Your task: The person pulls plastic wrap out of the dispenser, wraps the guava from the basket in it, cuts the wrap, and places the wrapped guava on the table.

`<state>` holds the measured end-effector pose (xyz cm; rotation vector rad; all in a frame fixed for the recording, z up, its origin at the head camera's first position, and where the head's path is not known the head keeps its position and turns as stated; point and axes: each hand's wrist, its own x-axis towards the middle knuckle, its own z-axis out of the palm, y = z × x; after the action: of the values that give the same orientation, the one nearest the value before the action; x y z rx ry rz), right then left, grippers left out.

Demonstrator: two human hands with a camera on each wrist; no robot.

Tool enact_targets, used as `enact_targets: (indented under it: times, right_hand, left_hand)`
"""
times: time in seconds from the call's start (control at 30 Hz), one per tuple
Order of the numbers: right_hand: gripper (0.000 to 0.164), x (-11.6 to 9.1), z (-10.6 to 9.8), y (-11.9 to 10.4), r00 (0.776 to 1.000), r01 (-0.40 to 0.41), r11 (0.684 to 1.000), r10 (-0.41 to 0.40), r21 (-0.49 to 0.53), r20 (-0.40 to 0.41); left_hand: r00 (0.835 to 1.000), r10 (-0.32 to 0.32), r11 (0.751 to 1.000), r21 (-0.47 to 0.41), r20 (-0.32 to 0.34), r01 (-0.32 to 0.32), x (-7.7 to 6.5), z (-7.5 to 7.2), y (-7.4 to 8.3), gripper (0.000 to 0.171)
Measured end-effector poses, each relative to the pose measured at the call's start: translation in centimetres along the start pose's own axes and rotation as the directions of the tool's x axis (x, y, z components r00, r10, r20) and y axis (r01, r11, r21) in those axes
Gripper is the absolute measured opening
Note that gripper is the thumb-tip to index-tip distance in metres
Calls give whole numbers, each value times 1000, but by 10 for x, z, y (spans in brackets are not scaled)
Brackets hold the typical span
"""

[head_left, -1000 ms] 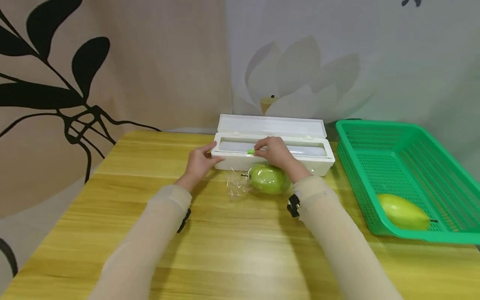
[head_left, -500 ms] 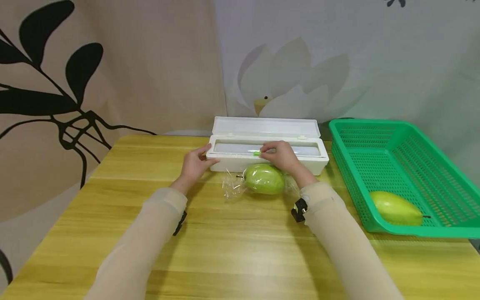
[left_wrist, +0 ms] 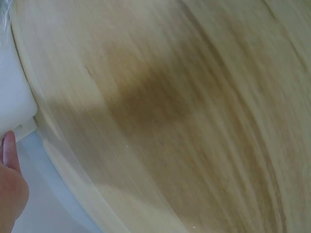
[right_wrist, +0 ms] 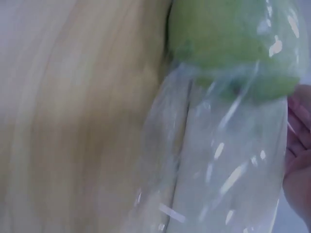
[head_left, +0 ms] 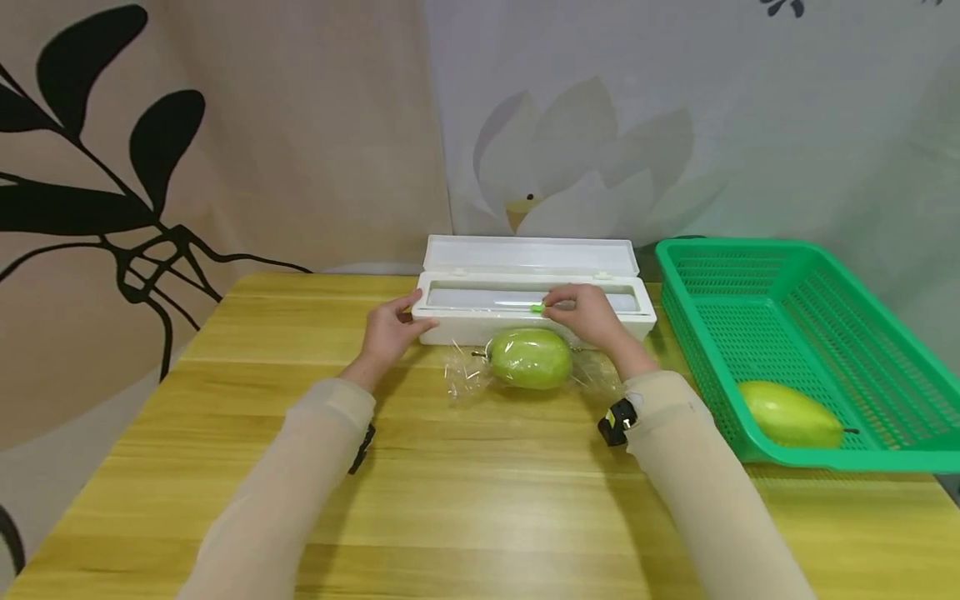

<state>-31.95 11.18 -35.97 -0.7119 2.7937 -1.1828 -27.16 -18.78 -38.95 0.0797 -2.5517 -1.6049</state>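
Note:
A white cling film dispenser box (head_left: 459,333) stands at the back of the table with its lid (head_left: 532,254) tipped back. My left hand (head_left: 388,332) grips the box's left end, thumb against the front. With the fingers of my right hand (head_left: 592,318) I pinch a small bright green slide cutter (head_left: 537,308) on the front edge of the box's opening, right of its middle. Directly before the box lies a green oval fruit (head_left: 529,358) with a dark stem, wrapped in clear cling film (head_left: 467,373). The right wrist view shows the fruit (right_wrist: 233,43) and its loose film close up.
To the right stands a green plastic basket (head_left: 693,367) with a yellow-green stemmed fruit (head_left: 791,414) in it. The wooden table (head_left: 480,508) reaches toward me. A printed curtain (head_left: 337,125) hangs right behind the box.
My right hand has slid the green cutter rightward along the box edge. My left hand keeps its grip on the box's left end. The head view has shifted slightly.

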Motion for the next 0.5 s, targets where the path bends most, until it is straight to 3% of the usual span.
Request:
enact_targets:
  times: [0.5]
  right_hand:
    - [23,-16,-24,29,987,-128,992,126,-12,-101]
  left_hand:
    - [1000,-7,1000,26,-9,7,5,-5,1,64]
